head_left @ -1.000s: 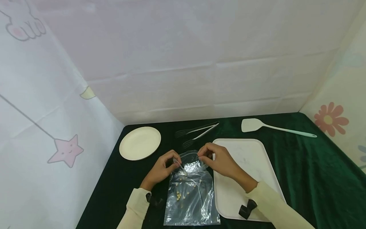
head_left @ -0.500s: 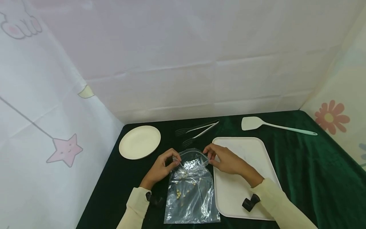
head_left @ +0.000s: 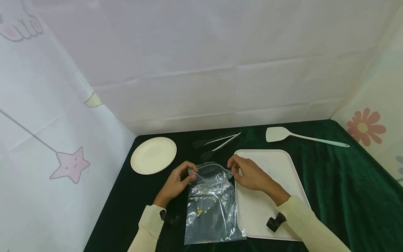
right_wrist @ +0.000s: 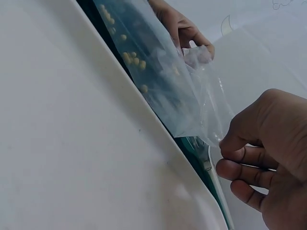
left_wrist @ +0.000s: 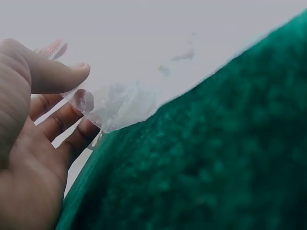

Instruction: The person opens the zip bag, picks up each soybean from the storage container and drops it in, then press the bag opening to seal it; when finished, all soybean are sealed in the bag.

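A clear zip bag lies on the dark green cloth, its mouth spread and raised between both hands. Inside it are several small round yellowish beans, seen closer as yellow balls in the right wrist view. My left hand pinches the left corner of the mouth between thumb and fingers. At the opposite corner my right hand pinches the plastic with thumb and index finger; its other fingers are bent below, in the right wrist view.
Right of the bag lies a white tray, partly under the right forearm. A cream oval plate sits at the back left. Metal tongs lie behind the bag, and a white spatula lies at the back right.
The right hand has moved right, widening the bag's mouth. The bag has shifted slightly right and up in view, and its beans have shifted a little.
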`<move>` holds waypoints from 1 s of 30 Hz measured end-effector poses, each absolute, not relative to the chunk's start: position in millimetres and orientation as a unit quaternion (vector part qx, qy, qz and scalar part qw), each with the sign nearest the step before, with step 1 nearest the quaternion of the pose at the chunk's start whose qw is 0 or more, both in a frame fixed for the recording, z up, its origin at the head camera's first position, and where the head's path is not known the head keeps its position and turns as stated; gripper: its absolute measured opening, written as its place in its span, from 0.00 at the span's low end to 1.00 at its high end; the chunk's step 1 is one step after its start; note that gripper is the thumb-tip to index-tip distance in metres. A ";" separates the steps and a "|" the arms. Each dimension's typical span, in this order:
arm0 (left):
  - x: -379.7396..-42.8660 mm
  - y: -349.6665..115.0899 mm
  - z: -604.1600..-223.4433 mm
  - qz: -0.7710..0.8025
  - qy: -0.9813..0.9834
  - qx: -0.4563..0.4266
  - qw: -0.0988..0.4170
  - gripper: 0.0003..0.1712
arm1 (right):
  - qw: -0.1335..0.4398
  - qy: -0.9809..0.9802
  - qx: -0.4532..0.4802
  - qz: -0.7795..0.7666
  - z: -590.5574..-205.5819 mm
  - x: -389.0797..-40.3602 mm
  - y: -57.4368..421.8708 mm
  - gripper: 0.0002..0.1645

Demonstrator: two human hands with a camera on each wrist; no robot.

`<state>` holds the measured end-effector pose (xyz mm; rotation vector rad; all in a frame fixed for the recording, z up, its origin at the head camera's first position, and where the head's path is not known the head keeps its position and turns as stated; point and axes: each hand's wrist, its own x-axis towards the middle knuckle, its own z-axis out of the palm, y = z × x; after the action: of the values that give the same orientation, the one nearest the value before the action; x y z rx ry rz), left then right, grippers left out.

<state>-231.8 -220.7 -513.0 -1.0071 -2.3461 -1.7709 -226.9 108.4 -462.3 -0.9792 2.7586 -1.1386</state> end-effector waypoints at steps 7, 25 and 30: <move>-236.6 -226.1 -511.3 -0.614 -0.734 -0.291 -0.001 0.25 | -0.012 0.883 -0.281 -0.374 -461.0 -228.4 110.0 0.14; -221.9 -230.7 -486.7 -0.612 -0.753 -0.237 -0.037 0.08 | -0.025 0.895 -0.252 -0.368 -463.1 -226.3 106.0 0.10; -219.9 -231.4 -485.7 -0.599 -0.765 -0.236 -0.027 0.05 | -0.011 0.900 -0.285 -0.328 -464.1 -227.1 107.8 0.11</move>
<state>-219.9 -231.4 -485.7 -0.7559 -2.4453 -1.9139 -227.1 107.8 -464.1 -0.9015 2.8493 -1.0389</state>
